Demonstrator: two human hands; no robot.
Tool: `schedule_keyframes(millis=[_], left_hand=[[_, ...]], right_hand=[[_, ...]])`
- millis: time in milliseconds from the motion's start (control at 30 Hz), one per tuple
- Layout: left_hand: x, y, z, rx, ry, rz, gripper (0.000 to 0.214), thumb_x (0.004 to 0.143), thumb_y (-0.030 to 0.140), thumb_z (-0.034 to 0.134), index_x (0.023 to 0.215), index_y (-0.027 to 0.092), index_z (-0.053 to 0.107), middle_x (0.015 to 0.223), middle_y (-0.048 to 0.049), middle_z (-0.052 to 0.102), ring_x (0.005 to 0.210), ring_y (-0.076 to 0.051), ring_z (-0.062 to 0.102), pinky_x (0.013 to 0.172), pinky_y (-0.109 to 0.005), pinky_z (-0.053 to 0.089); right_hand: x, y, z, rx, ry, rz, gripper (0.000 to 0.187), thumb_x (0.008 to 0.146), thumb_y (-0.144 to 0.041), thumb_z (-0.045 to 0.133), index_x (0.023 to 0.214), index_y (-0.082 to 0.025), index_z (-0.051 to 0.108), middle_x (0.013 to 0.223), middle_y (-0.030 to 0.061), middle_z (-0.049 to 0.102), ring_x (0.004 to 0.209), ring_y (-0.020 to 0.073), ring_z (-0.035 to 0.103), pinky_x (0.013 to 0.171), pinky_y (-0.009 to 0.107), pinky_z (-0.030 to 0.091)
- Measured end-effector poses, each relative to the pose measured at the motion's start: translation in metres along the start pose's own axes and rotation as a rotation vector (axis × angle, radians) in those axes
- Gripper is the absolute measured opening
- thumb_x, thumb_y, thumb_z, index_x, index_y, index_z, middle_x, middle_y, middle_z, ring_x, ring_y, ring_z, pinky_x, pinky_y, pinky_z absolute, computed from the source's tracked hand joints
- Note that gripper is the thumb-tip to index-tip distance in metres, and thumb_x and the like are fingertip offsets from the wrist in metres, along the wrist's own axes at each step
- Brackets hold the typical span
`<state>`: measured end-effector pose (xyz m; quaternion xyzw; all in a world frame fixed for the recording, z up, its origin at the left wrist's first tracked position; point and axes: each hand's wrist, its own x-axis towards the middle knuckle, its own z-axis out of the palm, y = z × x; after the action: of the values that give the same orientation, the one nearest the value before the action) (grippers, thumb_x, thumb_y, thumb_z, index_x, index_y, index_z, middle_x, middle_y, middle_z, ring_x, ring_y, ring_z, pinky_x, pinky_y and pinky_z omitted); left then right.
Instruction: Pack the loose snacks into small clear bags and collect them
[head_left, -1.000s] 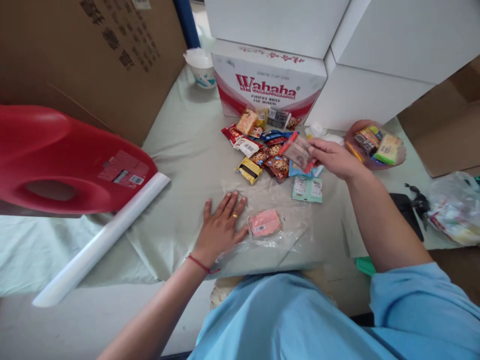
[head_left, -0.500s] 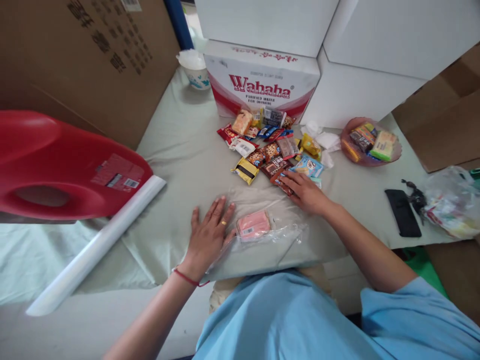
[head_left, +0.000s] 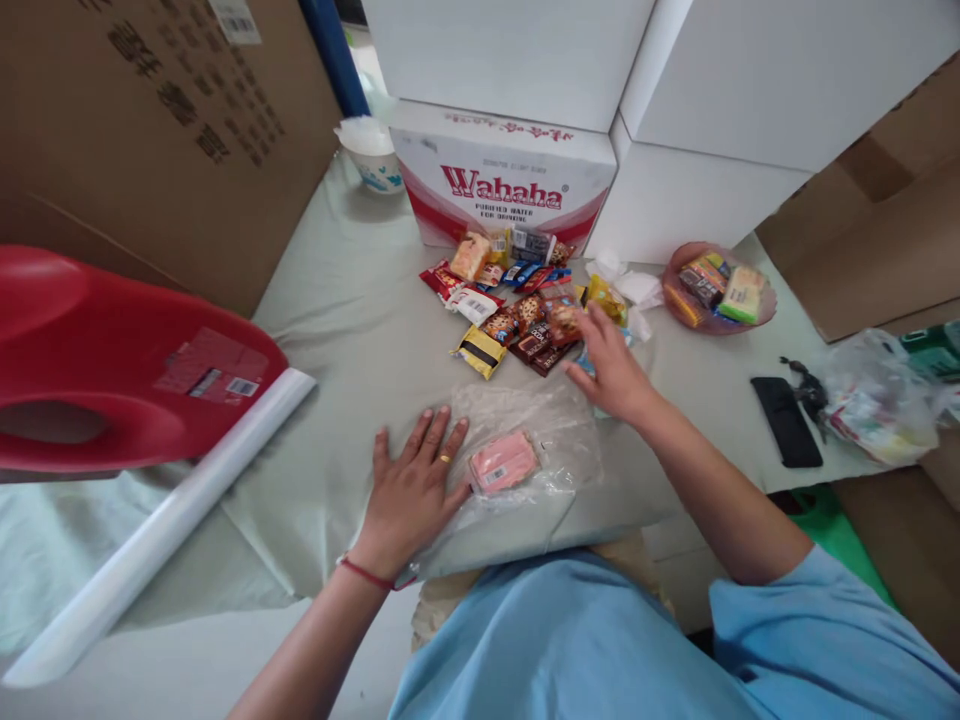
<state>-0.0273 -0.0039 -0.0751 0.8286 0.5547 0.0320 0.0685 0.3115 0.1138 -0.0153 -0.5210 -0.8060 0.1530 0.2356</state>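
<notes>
My left hand point(head_left: 412, 480) lies flat with fingers spread at the left edge of a clear plastic bag point(head_left: 562, 425). Close to its thumb, a pink-wrapped snack packet point(head_left: 504, 462) rests in or on the bag; I cannot tell which. My right hand point(head_left: 611, 365) is over the near right side of the snack pile, thumb and fingers apart, nothing visibly gripped. By its fingertips is a cookie packet point(head_left: 563, 320). Below that lie dark brown chocolate packets point(head_left: 534, 345). A yellow packet point(head_left: 480, 351) sits at the pile's near left. My right hand partly covers a light blue packet.
Behind the pile stands a Wahaha water carton point(head_left: 502, 190). A pink bowl point(head_left: 720, 322) of snacks and a black phone point(head_left: 786, 422) are to the right. On the left are a red plastic object point(head_left: 135, 350) and a white roll point(head_left: 172, 510). A paper cup point(head_left: 375, 165) stands behind.
My right hand has lifted off the brown packet and moved slightly, its fingers now pointing up toward the cookie packet. The left hand stays flat on the bag's edge. The view has shifted a little.
</notes>
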Motion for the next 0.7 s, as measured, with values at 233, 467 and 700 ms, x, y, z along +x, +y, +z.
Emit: schedule_keyframes(millis=[233, 467, 700], left_hand=[[0.001, 0.000, 0.003, -0.031, -0.001, -0.031, 0.069, 0.104, 0.049, 0.045, 0.169, 0.026, 0.043, 0.177, -0.0173, 0.036, 0.162, -0.042, 0.039, 0.129, -0.080, 0.008], [-0.002, -0.003, 0.000, -0.011, 0.018, -0.050, 0.068, 0.106, 0.048, 0.044, 0.168, 0.021, 0.045, 0.178, -0.0192, 0.033, 0.161, -0.041, 0.040, 0.128, -0.080, 0.014], [-0.012, -0.015, 0.001, 0.047, 0.028, -0.076, 0.066, 0.108, 0.053, 0.039, 0.166, 0.022, 0.048, 0.175, -0.0200, 0.039, 0.160, -0.044, 0.041, 0.125, -0.084, 0.010]], right_hand=[[-0.113, -0.047, -0.002, 0.313, -0.779, -0.331, 0.044, 0.101, -0.029, 0.069, 0.144, -0.026, 0.072, 0.165, 0.0125, 0.057, 0.162, 0.0312, 0.042, 0.131, 0.054, 0.041], [-0.151, -0.044, -0.035, 0.464, -0.882, -0.110, 0.035, 0.103, -0.029, 0.065, 0.136, -0.028, 0.079, 0.158, 0.0104, 0.065, 0.157, 0.0295, 0.051, 0.127, 0.052, 0.047], [-0.037, -0.018, -0.065, 0.346, -0.683, -0.135, 0.037, 0.109, -0.040, 0.056, 0.134, -0.025, 0.077, 0.129, 0.0113, 0.079, 0.118, 0.0242, 0.075, 0.108, 0.041, 0.058]])
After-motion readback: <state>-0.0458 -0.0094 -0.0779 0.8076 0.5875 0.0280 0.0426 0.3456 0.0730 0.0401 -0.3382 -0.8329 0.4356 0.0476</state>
